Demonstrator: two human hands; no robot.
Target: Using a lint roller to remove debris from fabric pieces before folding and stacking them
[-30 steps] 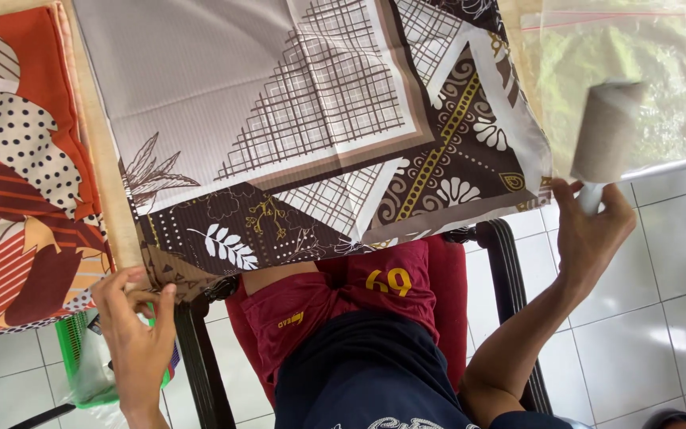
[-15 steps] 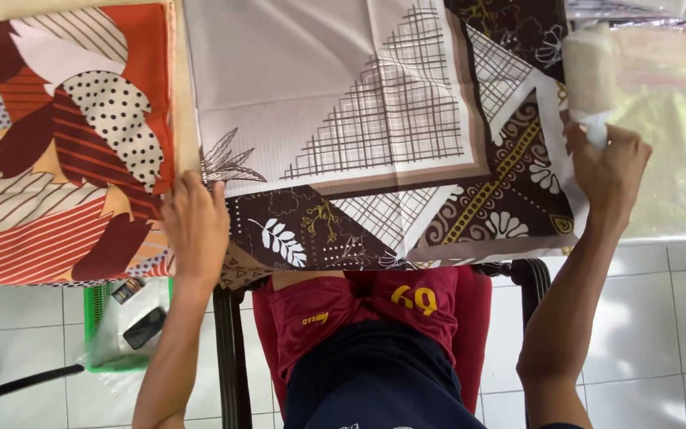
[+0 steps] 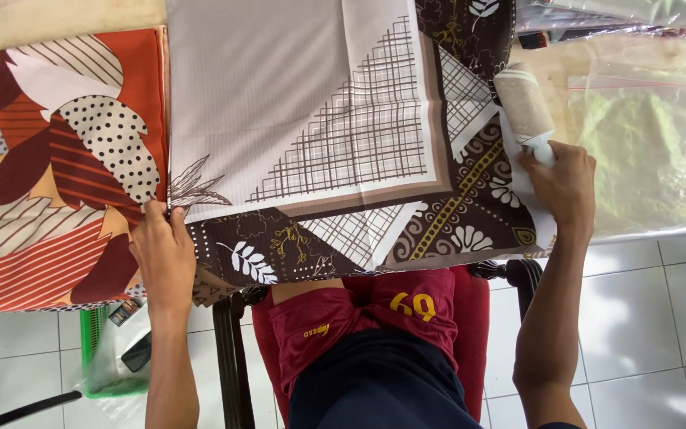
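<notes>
- Left hand (image 3: pixel 164 258) lies flat, fingers spread, on the folded brown-and-grey patterned cloth (image 3: pixel 319 143) (near edge).
- Right hand (image 3: pixel 561 187) grips a white lint roller (image 3: pixel 524 103) resting on that cloth's right edge.

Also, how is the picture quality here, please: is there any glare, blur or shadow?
Head view: daylight glares off the floor tiles and the clear plastic bag; the brown patterned cloth is sharp and evenly lit; the lint roller in the right hand looks slightly soft.

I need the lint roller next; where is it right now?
In the head view, the lint roller is at the right, gripped by the right hand, on the brown patterned cloth's right edge.
</notes>
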